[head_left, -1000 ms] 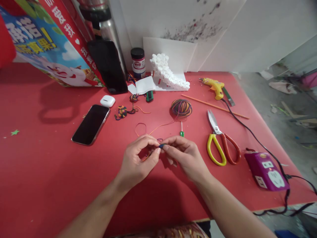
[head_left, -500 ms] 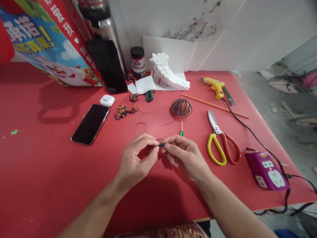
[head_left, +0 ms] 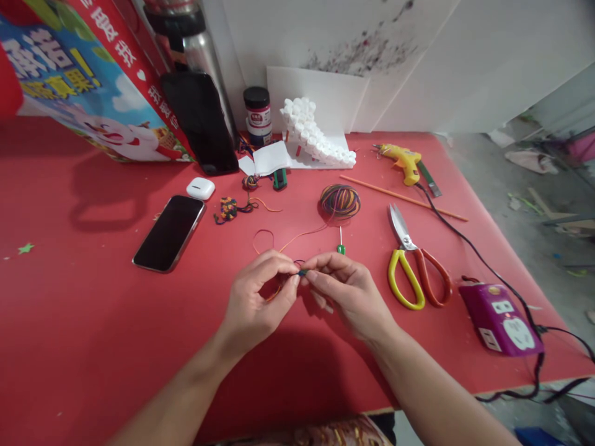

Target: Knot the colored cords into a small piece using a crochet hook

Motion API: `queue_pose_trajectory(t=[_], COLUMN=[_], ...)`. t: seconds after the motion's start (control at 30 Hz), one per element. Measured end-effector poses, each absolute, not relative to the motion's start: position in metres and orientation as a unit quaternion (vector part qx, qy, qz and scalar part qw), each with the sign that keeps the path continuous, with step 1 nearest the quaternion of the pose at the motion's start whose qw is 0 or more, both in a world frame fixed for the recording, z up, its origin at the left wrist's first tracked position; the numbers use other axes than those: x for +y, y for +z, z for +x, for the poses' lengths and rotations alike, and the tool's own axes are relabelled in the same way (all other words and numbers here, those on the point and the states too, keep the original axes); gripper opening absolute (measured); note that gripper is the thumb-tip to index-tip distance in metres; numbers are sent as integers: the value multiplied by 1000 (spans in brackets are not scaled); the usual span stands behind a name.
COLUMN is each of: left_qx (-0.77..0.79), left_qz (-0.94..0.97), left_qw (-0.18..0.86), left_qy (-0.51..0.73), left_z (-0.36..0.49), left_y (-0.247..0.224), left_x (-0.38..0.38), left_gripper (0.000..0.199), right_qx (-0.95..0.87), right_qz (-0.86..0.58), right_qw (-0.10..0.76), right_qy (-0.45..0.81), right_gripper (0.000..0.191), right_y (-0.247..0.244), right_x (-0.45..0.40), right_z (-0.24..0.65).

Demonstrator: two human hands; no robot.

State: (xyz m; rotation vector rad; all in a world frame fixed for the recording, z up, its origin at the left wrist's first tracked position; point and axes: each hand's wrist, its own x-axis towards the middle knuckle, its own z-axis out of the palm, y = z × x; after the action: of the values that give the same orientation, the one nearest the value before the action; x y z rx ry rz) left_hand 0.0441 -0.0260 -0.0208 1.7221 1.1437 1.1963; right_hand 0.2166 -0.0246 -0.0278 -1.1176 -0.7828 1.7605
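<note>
Between my two hands is a small dark blue-green piece of yarn work (head_left: pixel 302 272), mostly hidden by the fingertips. My left hand (head_left: pixel 260 291) pinches its left end with thumb and index finger. From the other side, my right hand (head_left: pixel 341 288) pinches the right end, its lower fingers curled. A thin strand of yarn (head_left: pixel 297 236) runs from the hands to a multicoloured yarn ball (head_left: pixel 340 201) beyond them. Just past my right hand lies a small green-handled hook-like tool (head_left: pixel 341 249), whose tip is too small to make out.
Scissors (head_left: pixel 409 260), a purple power socket (head_left: pixel 502 319) and a yellow glue gun (head_left: pixel 402 162) with a trailing cord lie right. A phone (head_left: pixel 170 234), an earbud case (head_left: pixel 201 188) and a knitted scrap (head_left: pixel 227 209) lie left. A white model (head_left: pixel 316 133) and a paint jar (head_left: pixel 258 116) stand behind.
Both hands keep their pinch on the yarn work, with only a tiny shift of the fingertips. The whole view has drifted very slightly; nothing else has moved.
</note>
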Motion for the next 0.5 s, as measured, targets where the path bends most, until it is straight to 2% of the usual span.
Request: queue_pose_trajectory(t=[0.5], left_qx=[438], left_qz=[677], left_qw=[361], left_qy=[468], left_z=[44], left_y=[-21], left_x=[-26], left_gripper=[11], right_qx=[-315], right_qz=[-458], right_qw=[438], right_qy=[707], right_gripper=[27], right_y=[-28], right_x=[-25], right_z=[217])
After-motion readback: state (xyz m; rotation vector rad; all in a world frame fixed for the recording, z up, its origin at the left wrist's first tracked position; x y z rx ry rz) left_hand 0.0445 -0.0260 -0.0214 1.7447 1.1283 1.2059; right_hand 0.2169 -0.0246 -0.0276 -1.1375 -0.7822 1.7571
